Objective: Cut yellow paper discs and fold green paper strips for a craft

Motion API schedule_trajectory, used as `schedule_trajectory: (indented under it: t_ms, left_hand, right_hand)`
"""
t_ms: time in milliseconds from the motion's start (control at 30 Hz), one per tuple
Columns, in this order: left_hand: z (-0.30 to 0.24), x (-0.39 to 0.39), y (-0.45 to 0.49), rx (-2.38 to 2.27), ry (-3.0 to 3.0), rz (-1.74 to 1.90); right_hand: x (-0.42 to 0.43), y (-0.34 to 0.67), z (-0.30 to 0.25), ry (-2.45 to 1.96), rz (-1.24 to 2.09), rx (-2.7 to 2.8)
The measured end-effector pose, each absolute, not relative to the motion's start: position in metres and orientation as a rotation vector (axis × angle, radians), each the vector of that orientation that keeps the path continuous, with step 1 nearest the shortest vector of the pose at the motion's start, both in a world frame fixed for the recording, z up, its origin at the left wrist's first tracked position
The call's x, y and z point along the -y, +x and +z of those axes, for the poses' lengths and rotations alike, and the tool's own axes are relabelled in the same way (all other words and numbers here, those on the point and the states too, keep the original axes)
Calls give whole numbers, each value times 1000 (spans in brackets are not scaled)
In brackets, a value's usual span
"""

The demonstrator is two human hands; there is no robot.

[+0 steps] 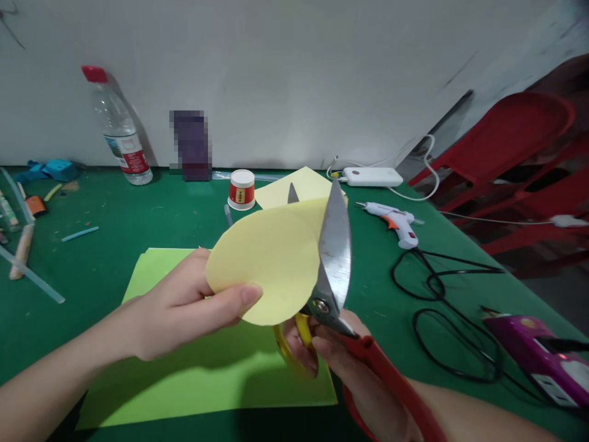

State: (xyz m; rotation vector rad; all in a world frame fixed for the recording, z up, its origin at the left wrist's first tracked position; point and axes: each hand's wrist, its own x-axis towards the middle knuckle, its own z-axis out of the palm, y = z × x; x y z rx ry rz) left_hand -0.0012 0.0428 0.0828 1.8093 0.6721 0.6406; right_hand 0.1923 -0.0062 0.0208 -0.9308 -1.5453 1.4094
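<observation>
My left hand (184, 307) pinches a pale yellow sheet of paper (262, 258), thumb on top and fingers behind it. The paper's near and left edges are rounded; a straighter part runs off to the right behind the blades. In my right hand (359, 368) is a pair of scissors (335, 258) with broad metal blades and red handles. Its blades are apart, one in front of the paper and the other partly hidden behind it. A curved yellow strip (301, 331) hangs by my right fingers. Green paper (216, 368) lies flat beneath both hands.
Behind the paper are a red-and-white paper cup (242, 190) and another yellow sheet (294, 181). A water bottle (122, 135) leans on the wall. To the right lie a glue gun (396, 221), a white power bank (372, 177), black cable and a purple power strip (538, 350).
</observation>
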Motion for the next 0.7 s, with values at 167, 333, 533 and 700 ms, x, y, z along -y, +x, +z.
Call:
schedule_trajectory:
  t_ms: [167, 333, 533, 700]
  left_hand:
    - [82, -45, -5, -712, 1713, 582]
    - [83, -47, -7, -671, 1536, 556]
    - [84, -52, -12, -589, 1394, 546]
    - [84, -57, -17, -573, 1408, 515]
  right_hand:
    - [5, 195, 23, -940, 1415, 1601]
    - [6, 195, 27, -990, 1343, 1701]
    - [4, 192, 30, -1035, 1338, 1733]
    - [4, 192, 26, -1031, 1377, 1674]
